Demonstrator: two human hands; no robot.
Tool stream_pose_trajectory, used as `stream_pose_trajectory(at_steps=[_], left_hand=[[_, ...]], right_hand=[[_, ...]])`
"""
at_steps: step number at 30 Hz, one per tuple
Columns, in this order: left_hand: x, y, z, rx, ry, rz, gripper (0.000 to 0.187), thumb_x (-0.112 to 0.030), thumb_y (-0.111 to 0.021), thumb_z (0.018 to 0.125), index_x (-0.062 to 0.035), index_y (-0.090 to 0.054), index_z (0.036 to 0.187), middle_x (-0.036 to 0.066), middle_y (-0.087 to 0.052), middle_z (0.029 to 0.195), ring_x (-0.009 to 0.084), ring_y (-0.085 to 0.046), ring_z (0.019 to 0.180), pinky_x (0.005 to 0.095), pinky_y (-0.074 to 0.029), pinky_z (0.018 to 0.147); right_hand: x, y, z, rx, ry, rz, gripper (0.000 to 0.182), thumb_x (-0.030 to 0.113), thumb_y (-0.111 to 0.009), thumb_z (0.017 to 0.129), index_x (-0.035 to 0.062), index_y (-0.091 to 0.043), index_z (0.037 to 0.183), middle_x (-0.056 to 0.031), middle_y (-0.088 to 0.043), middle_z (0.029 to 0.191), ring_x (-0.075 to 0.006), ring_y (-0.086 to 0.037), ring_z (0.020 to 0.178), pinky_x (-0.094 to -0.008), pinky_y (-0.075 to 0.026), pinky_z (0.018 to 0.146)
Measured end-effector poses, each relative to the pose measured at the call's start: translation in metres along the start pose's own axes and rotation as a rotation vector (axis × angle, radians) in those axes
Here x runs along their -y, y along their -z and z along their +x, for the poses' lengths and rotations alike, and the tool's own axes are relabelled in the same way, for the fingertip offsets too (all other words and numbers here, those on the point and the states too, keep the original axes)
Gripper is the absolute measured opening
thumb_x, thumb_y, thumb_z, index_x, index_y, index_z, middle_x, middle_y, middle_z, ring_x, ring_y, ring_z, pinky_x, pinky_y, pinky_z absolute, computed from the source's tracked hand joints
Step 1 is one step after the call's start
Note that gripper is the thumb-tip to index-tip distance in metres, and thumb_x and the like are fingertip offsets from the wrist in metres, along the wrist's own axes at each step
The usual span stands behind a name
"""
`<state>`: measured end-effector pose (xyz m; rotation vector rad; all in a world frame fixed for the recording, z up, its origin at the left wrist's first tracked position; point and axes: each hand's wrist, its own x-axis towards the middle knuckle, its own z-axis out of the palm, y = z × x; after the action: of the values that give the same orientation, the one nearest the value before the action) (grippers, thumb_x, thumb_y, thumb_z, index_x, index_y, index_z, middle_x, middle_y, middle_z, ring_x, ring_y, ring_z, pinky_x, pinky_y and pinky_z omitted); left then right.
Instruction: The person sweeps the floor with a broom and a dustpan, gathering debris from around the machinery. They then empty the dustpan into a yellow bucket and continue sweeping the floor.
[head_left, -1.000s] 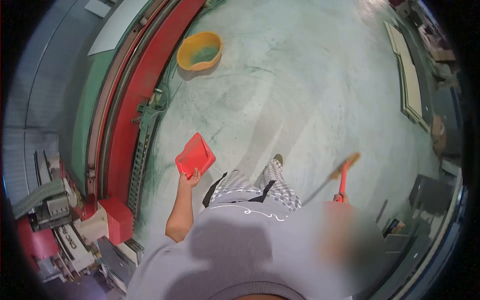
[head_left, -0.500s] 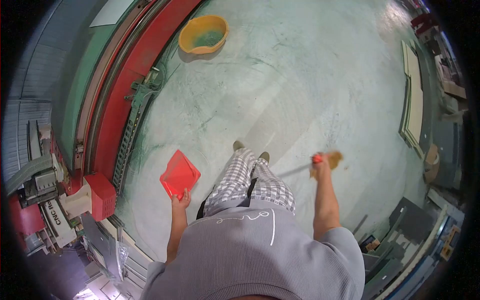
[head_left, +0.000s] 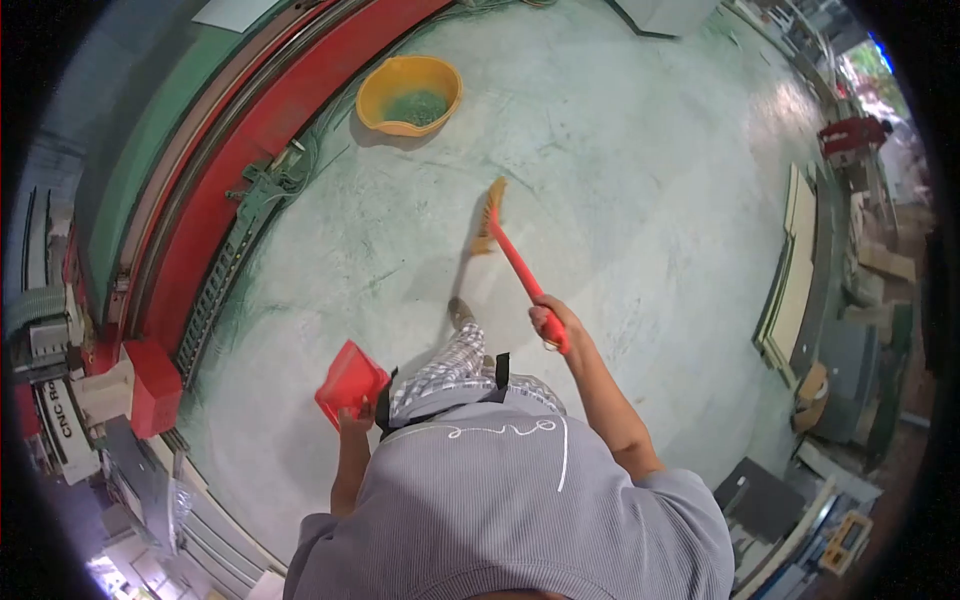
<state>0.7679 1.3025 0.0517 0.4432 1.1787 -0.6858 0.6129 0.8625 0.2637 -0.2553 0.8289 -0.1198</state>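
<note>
My right hand [head_left: 553,318] is wrapped round the red handle of a hand brush [head_left: 518,262], near the handle's end. The brush points forward and a little left, its tan bristles [head_left: 490,215] over the pale green floor ahead of my feet. At my left side, my left hand [head_left: 355,418] grips a red dustpan [head_left: 350,382] by its handle. Further forward stands a yellow basin [head_left: 408,72] with green powdery material in its bottom.
Along the left runs a long red machine bed [head_left: 215,235] with a cable chain [head_left: 215,290] beside it. Cream boards [head_left: 790,270] lean at the right, and dark panels [head_left: 765,500] lie at the lower right. A pale box-shaped object [head_left: 665,15] stands at the far end.
My right hand has swung the brush from out at my right to the front, bristles now forward. One foot has stepped ahead. The dustpan stays at my left, slightly lower in view.
</note>
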Motion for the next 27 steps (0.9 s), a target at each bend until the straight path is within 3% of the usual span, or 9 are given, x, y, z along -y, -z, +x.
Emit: stream_pose_trajectory(at_steps=[2, 3, 5, 8, 11, 18, 22, 25, 27], left_hand=[[0.005, -0.033, 0.001, 0.012, 0.105, 0.066, 0.022, -0.007, -0.038, 0.071, -0.0014, -0.049, 0.089, 0.012, -0.053, 0.084, 0.0206, -0.055, 0.065, 0.0361, -0.05, 0.06], [0.018, -0.068, -0.053, 0.208, -0.349, 0.692, 0.023, -0.011, -0.042, 0.07, -0.0022, -0.049, 0.09, 0.012, -0.054, 0.084, 0.0214, -0.056, 0.063, 0.0359, -0.049, 0.058], [0.022, -0.108, -0.057, 0.391, -0.8, 1.315, 0.025, -0.015, -0.045, 0.069, -0.0031, -0.05, 0.09, 0.011, -0.054, 0.084, 0.0222, -0.056, 0.06, 0.0357, -0.049, 0.055], [0.0, -0.116, 0.032, 0.404, -0.032, 0.374, 0.034, -0.021, -0.047, 0.069, -0.0018, -0.043, 0.096, 0.013, -0.053, 0.091, 0.0243, -0.057, 0.075, 0.0378, -0.044, 0.066], [-0.01, -0.177, 0.045, 0.117, 0.23, 0.132, 0.034, -0.024, -0.047, 0.068, -0.0028, -0.042, 0.094, 0.014, -0.052, 0.095, 0.0243, -0.055, 0.082, 0.0381, -0.041, 0.074], [-0.006, -0.22, 0.033, 0.135, 0.079, 0.232, 0.032, -0.027, -0.046, 0.07, -0.0027, -0.044, 0.09, 0.011, -0.053, 0.095, 0.0225, -0.055, 0.083, 0.0379, -0.039, 0.079], [-0.006, -0.187, 0.022, 0.176, 0.094, 0.166, 0.032, -0.026, -0.046, 0.069, -0.0036, -0.045, 0.091, 0.011, -0.053, 0.095, 0.0222, -0.055, 0.083, 0.0376, -0.039, 0.08], [-0.008, -0.155, 0.007, 0.123, 0.014, 0.189, 0.031, -0.026, -0.046, 0.069, -0.0037, -0.046, 0.091, 0.011, -0.055, 0.089, 0.0231, -0.056, 0.079, 0.0383, -0.041, 0.077], [-0.004, -0.137, -0.012, 0.035, -0.088, 0.166, 0.03, -0.026, -0.046, 0.068, -0.0041, -0.047, 0.089, 0.012, -0.056, 0.084, 0.0239, -0.057, 0.075, 0.0383, -0.043, 0.073]], right_hand=[[0.021, -0.015, -0.025, 0.001, -0.171, 0.248, 0.016, 0.01, -0.047, 0.078, 0.0072, -0.031, 0.079, -0.0006, -0.035, 0.052, -0.0066, -0.036, 0.037, -0.0178, -0.034, 0.032], [0.021, -0.018, -0.042, -0.002, -0.174, 0.253, 0.016, 0.01, -0.047, 0.078, 0.0072, -0.031, 0.079, -0.0006, -0.035, 0.052, -0.0066, -0.036, 0.037, -0.0178, -0.034, 0.032], [0.029, -0.022, -0.056, -0.022, -0.24, 0.327, 0.016, 0.012, -0.047, 0.079, 0.0063, -0.032, 0.077, -0.0008, -0.037, 0.054, -0.0056, -0.037, 0.039, -0.0173, -0.034, 0.032], [0.037, -0.01, -0.072, -0.011, -0.186, 0.33, 0.015, 0.013, -0.047, 0.079, 0.0056, -0.034, 0.077, -0.0011, -0.039, 0.056, -0.0049, -0.039, 0.041, -0.0172, -0.036, 0.034], [0.042, 0.007, -0.091, -0.078, -0.048, 0.297, 0.017, 0.015, -0.046, 0.079, 0.0042, -0.036, 0.071, -0.0006, -0.039, 0.054, -0.0058, -0.04, 0.041, -0.017, -0.037, 0.036], [0.09, 0.076, -0.134, -0.257, 0.149, 0.351, 0.017, 0.016, -0.041, 0.078, -0.0004, -0.037, 0.073, -0.0016, -0.039, 0.05, -0.0089, -0.044, 0.044, -0.0177, -0.043, 0.042], [0.125, 0.132, -0.127, -0.397, 0.208, 0.388, 0.018, 0.016, -0.039, 0.078, -0.0003, -0.039, 0.07, -0.0032, -0.041, 0.051, -0.0094, -0.044, 0.042, -0.0188, -0.043, 0.04], [0.143, 0.168, -0.103, -0.708, 0.19, 0.169, 0.02, 0.018, -0.039, 0.077, 0.0025, -0.04, 0.065, -0.0029, -0.042, 0.047, -0.0105, -0.043, 0.036, -0.02, -0.04, 0.033], [0.156, 0.22, -0.081, -0.655, 0.184, 0.17, 0.018, 0.018, -0.041, 0.076, 0.0045, -0.041, 0.064, -0.0024, -0.042, 0.046, -0.0111, -0.043, 0.037, -0.0209, -0.041, 0.034]])
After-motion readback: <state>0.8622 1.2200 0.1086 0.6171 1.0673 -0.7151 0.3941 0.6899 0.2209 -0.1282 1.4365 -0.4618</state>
